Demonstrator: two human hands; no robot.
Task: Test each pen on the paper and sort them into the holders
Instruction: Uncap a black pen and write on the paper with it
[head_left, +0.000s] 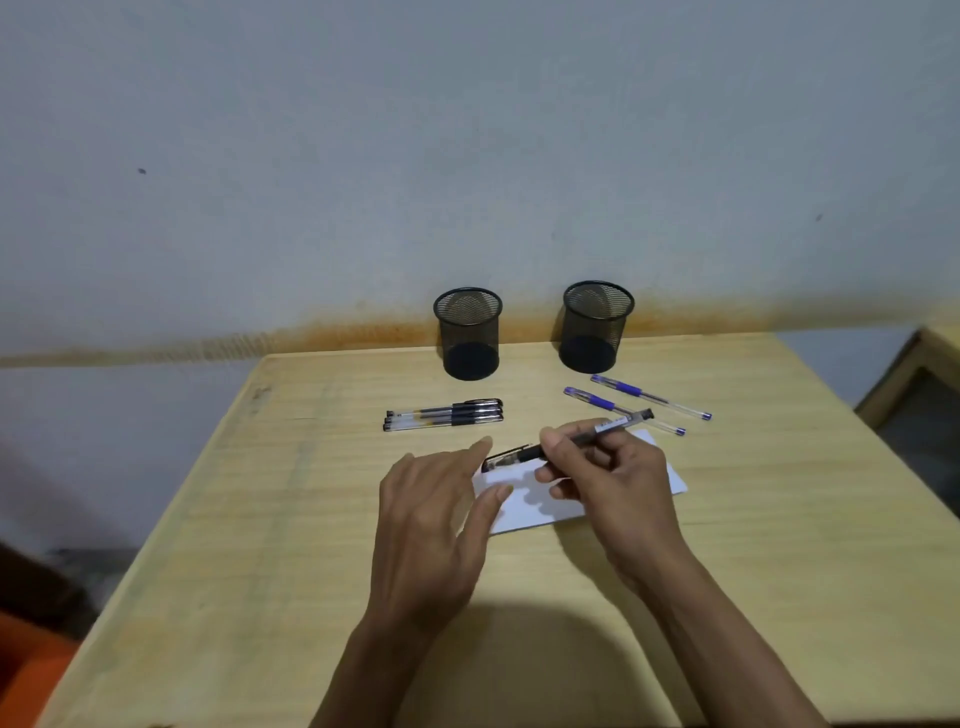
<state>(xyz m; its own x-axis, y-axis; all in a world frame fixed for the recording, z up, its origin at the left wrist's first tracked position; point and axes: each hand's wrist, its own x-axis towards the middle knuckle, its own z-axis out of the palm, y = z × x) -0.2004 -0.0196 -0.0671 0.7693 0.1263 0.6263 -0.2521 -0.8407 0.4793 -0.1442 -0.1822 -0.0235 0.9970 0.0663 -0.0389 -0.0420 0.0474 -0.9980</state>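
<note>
My right hand (608, 467) grips a black pen (524, 455) above a white sheet of paper (540, 512); the cap end points left, the tail up to the right. My left hand (436, 514) hovers open just left of the cap, its fingers straight and its thumb over the paper's left edge. Three black pens (447, 414) lie side by side behind my left hand. Two blue pens (649, 396) lie slanted behind the paper on the right. At the back of the table stand two black mesh holders, the left holder (469, 332) and the right holder (596, 326), both with nothing visible inside.
The pale wooden table (260, 519) stands against a grey wall. Its left edge runs diagonally, with dark floor and an orange object (31, 670) beyond it. A wooden frame (914, 384) stands off the right side.
</note>
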